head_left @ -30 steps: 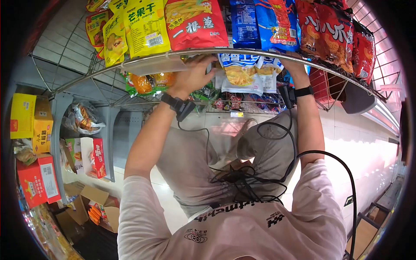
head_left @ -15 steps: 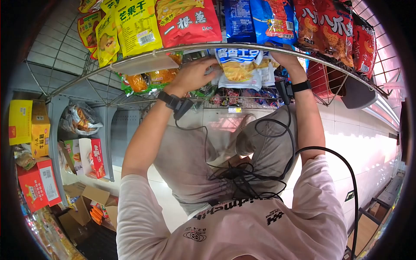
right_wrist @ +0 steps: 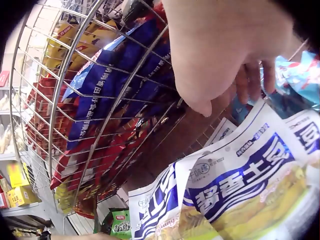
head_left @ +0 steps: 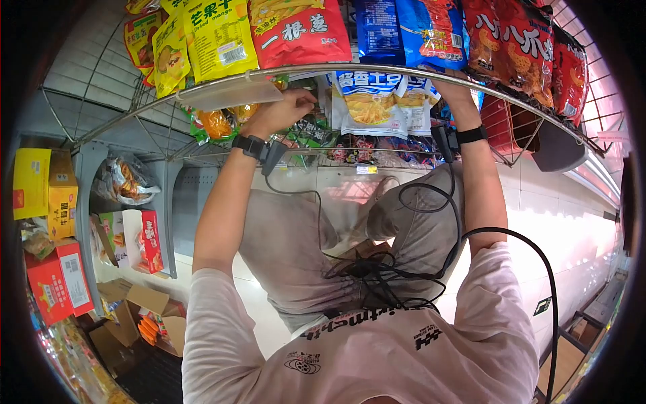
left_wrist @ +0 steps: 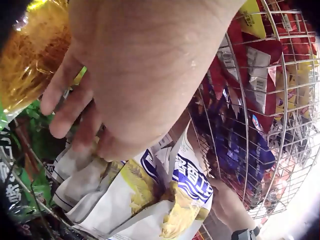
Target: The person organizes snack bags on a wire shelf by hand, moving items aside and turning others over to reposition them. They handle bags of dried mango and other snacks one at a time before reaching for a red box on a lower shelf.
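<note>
White-and-blue potato snack bags (head_left: 372, 111) stand in a row on the lower wire rack. My left hand (head_left: 282, 113) is left of this row in the head view, its fingers loosely bent with nothing in them. Seen from the left wrist, that hand (left_wrist: 135, 75) hangs over the white bags (left_wrist: 150, 200), fingers pointing down. My right hand (head_left: 456, 93) reaches in at the row's right end, partly hidden by the upper rack's rim. In the right wrist view, the right hand (right_wrist: 230, 55) hovers above and behind the potato bags (right_wrist: 245, 185), thumb apart from the relaxed fingers.
An upper wire rack (head_left: 303, 69) overhangs both hands, carrying yellow dried mango bags (head_left: 219, 34), a red bag (head_left: 299, 34) and blue bags (head_left: 431, 34). Orange-filled bags (head_left: 215, 124) lie to the left below. Black cables (head_left: 377, 269) cross the lap.
My left hand has drawn away to the left from the front potato bag. The right hand stays near the row's right end.
</note>
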